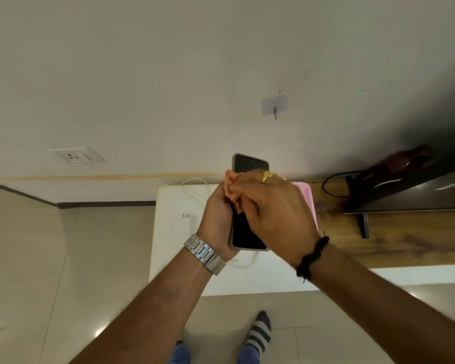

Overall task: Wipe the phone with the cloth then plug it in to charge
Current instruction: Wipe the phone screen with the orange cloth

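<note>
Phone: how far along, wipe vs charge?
Nothing looks finished. Wiping is in hand: left hand holds the phone, right hand presses the cloth on its screen. Left: plugging in; the white cable lies on the table, wall socket unused.

Phone (248, 232) held above the white table (179, 258), between left hand (217, 219) on its left edge and right hand (276, 214) over its face. Cloth (230, 186) between right hand and phone. Charger cable (194, 190) on the table beneath. Wall socket (76, 155) far left; wall hook (274, 106) above phone. Television (410, 190) on wooden shelf (404, 240), right.
</note>
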Demonstrator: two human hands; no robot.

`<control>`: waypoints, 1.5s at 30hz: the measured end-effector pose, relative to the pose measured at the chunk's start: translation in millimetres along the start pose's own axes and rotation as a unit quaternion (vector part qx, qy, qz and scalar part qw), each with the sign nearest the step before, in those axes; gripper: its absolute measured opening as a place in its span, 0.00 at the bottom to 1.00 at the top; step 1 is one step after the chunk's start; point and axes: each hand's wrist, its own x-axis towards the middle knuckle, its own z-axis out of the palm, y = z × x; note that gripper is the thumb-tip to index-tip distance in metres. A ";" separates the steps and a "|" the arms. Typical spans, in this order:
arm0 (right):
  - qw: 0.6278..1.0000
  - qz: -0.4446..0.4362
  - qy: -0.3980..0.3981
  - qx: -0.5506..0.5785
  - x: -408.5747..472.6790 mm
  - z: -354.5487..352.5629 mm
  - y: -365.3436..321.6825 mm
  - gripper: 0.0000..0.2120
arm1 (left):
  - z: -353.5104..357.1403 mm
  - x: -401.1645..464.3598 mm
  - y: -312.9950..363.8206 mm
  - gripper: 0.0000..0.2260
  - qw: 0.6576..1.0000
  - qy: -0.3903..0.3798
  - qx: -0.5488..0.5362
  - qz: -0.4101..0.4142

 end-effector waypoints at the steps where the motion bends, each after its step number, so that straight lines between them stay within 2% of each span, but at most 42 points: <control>1: 1.000 0.013 0.002 -0.002 7.3 -2.3 6.3 0.10 | 0.3 -0.7 -3.5 0.19 1.000 0.006 0.006 -0.015; 3: 0.998 0.056 0.040 0.005 29.1 -7.3 21.0 0.11 | 1.3 -1.4 -9.9 0.22 0.999 0.010 0.033 -0.039; 5: 0.997 0.065 0.050 -0.001 34.5 -5.9 15.4 0.12 | 1.3 -0.7 -6.9 0.21 0.999 0.011 0.029 -0.026; 8: 1.000 0.020 0.003 -0.002 13.7 2.1 -3.0 0.14 | -1.9 -0.1 0.0 0.18 1.000 0.007 0.009 -0.005; 12: 0.997 0.075 0.023 -0.017 37.4 -9.2 18.0 0.13 | -3.1 -0.8 -3.2 0.22 0.999 0.001 0.032 -0.027; 16: 1.000 0.023 0.000 -0.021 19.0 -2.9 -6.2 0.14 | -3.6 0.7 7.5 0.17 1.000 0.004 0.006 -0.010; 17: 1.000 0.018 -0.003 -0.025 19.6 -4.5 -1.5 0.16 | -5.0 0.7 7.0 0.18 1.000 -0.003 0.005 -0.015; 19: 0.997 0.064 0.008 -0.040 34.3 -10.8 18.2 0.16 | -6.3 0.6 4.6 0.25 0.999 -0.018 0.024 -0.035; 22: 0.995 0.067 -0.022 -0.070 32.1 -7.2 24.1 0.12 | -10.7 1.8 9.8 0.32 0.999 -0.026 0.030 -0.034; 25: 0.994 0.004 -0.094 -0.058 6.7 -4.8 15.1 0.13 | -14.9 1.1 13.4 0.27 1.000 -0.016 0.002 -0.023; 29: 0.993 0.074 -0.009 -0.088 26.3 -22.3 45.6 0.11 | -13.0 5.1 5.6 0.30 0.997 -0.032 0.053 -0.037; 31: 0.994 0.050 -0.044 -0.092 16.1 -18.4 33.2 0.08 | -14.6 4.9 6.7 0.29 0.998 -0.028 0.037 -0.033; 33: 0.992 0.003 -0.099 -0.078 -0.1 -15.2 23.8 0.11 | -18.4 3.0 7.0 0.27 0.999 -0.031 0.027 -0.034; 34: 0.991 0.002 -0.101 -0.086 1.5 -17.5 28.3 0.12 | -18.2 2.6 5.5 0.28 0.998 -0.033 0.031 -0.035; 37: 0.993 0.053 -0.026 -0.101 17.0 -25.2 49.2 0.13 | -13.2 3.4 2.3 0.29 0.998 -0.033 0.044 -0.041; 39: 0.992 0.041 -0.043 -0.111 9.0 -18.5 37.0 0.13 | -12.8 4.3 3.7 0.27 0.999 -0.021 0.030 -0.030; 41: 0.996 -0.012 -0.076 -0.048 -7.1 -11.3 23.6 0.11 | -14.2 3.0 4.6 0.25 0.999 -0.011 0.010 -0.030; 42: 0.997 -0.008 -0.078 -0.018 -7.3 -13.0 24.7 0.09 | -14.0 2.1 3.8 0.25 0.999 -0.012 0.011 -0.032; 45: 0.998 0.021 -0.004 -0.062 10.5 -19.7 42.8 0.09 | -9.4 5.3 3.3 0.26 0.998 -0.023 0.034 -0.041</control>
